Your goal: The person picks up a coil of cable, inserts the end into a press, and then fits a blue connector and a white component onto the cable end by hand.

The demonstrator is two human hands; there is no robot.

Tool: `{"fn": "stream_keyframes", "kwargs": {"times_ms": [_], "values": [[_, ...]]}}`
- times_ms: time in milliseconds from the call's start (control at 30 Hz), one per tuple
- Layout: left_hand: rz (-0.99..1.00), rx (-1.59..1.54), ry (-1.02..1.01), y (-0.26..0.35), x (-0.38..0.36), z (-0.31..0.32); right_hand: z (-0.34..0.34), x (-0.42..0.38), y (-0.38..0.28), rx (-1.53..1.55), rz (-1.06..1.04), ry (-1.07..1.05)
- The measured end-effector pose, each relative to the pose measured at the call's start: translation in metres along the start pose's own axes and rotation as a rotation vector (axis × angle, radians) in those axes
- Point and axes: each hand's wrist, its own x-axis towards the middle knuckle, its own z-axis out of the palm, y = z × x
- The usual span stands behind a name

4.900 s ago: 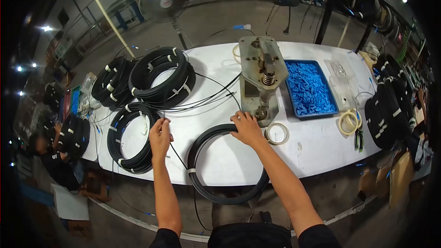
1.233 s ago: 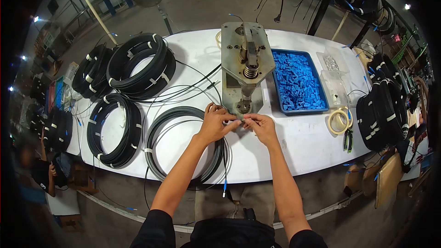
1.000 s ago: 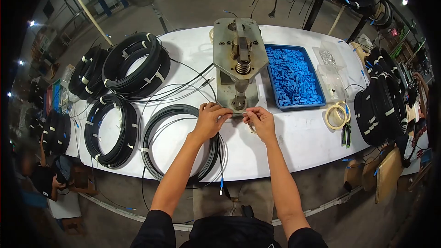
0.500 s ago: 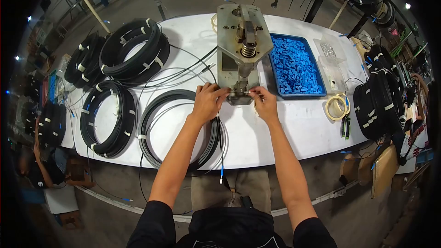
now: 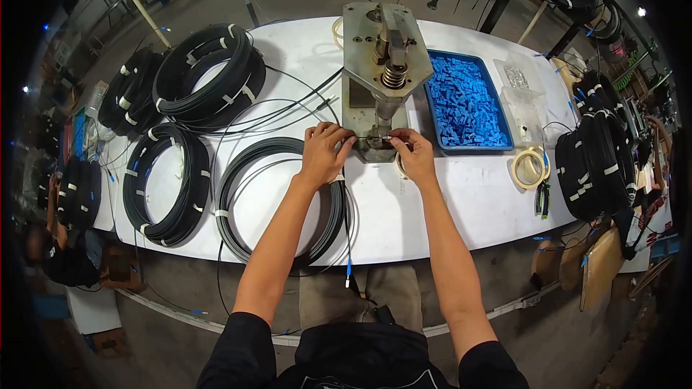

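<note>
A metal hand press [image 5: 386, 36] with a coiled spring stands on the white table, and both my hands are at its lower front. My left hand [image 5: 326, 150] is closed at the left side of the press base, fingers curled and thumb toward the die; what it grips is hidden. On the other side my right hand [image 5: 416, 157] pinches thumb and forefinger at the tip of the ram, around something too small to name. Below my left wrist lies a coil of black cable [image 5: 225, 202], and a blue-tipped cable end [image 5: 349, 271] hangs over the table's front edge.
To the right of the press is a blue tray [image 5: 431, 112] full of small blue parts. Beyond it are clear plastic boxes [image 5: 524, 112], a tape roll [image 5: 530, 168] and green-handled pliers [image 5: 543, 200]. Black cable coils [image 5: 205, 75] crowd the left; more [image 5: 595, 162] stand at right.
My left thumb has drawn back slightly from the die. My right fingers have shifted a little left and up, closer in to the ram tip. The view has tilted slightly.
</note>
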Motion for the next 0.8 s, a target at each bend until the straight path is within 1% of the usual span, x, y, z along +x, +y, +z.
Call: {"fn": "stream_keyframes", "kwargs": {"times_ms": [133, 700, 800], "values": [[0.001, -0.012, 0.007, -0.001, -0.001, 0.001, -0.001, -0.002, -0.01, -0.002, 0.014, -0.03], [-0.025, -0.035, 0.003, 0.0, -0.001, -0.001, -0.002, -0.002, -0.016, 0.02, 0.084, -0.006], [-0.003, -0.022, 0.015, 0.0, -0.001, -0.001, -0.003, -0.003, -0.018, 0.017, 0.09, -0.008]]}}
